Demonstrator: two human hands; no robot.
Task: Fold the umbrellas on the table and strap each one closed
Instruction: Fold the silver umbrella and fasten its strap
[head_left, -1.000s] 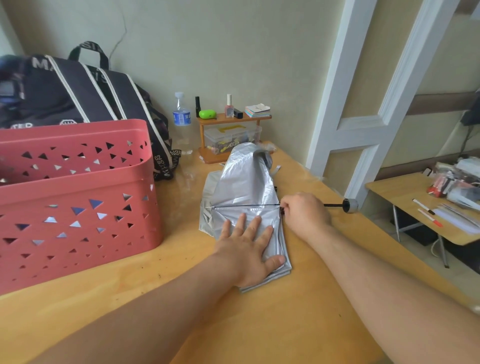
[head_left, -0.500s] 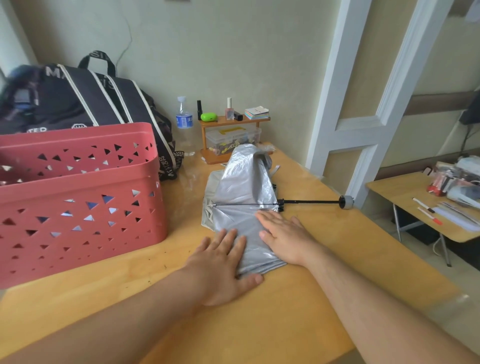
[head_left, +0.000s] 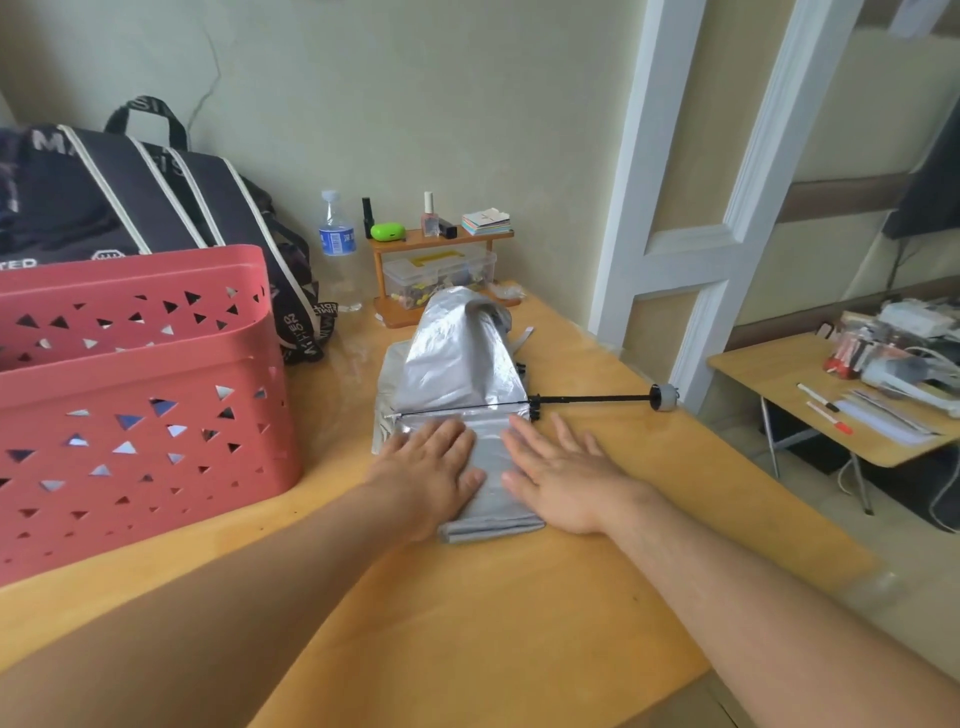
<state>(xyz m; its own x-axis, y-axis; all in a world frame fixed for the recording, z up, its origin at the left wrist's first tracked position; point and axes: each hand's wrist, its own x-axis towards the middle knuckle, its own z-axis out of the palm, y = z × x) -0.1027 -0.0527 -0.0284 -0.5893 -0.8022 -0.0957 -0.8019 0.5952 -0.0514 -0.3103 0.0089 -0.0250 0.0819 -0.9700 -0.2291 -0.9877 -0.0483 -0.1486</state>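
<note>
one silver umbrella (head_left: 457, 374) lies on the wooden table (head_left: 519, 613), its canopy partly folded into a flat strip under two hands. the left hand (head_left: 428, 470) lies flat on the near left part of the fabric, fingers straight and close together, gripping nothing. the right hand (head_left: 558, 467) lies flat just beside it on the right edge of the strip, fingers straight and slightly spread, also gripping nothing. a narrow band of silver cloth shows between the two thumbs. just beyond the fingertips runs one black shaft (head_left: 592, 399), ending to the right of the right hand's fingers in one grey handle (head_left: 665, 397). left of the left hand's fingers stands one red basket (head_left: 135, 395), with one dark bag (head_left: 130, 202) behind it.
</note>
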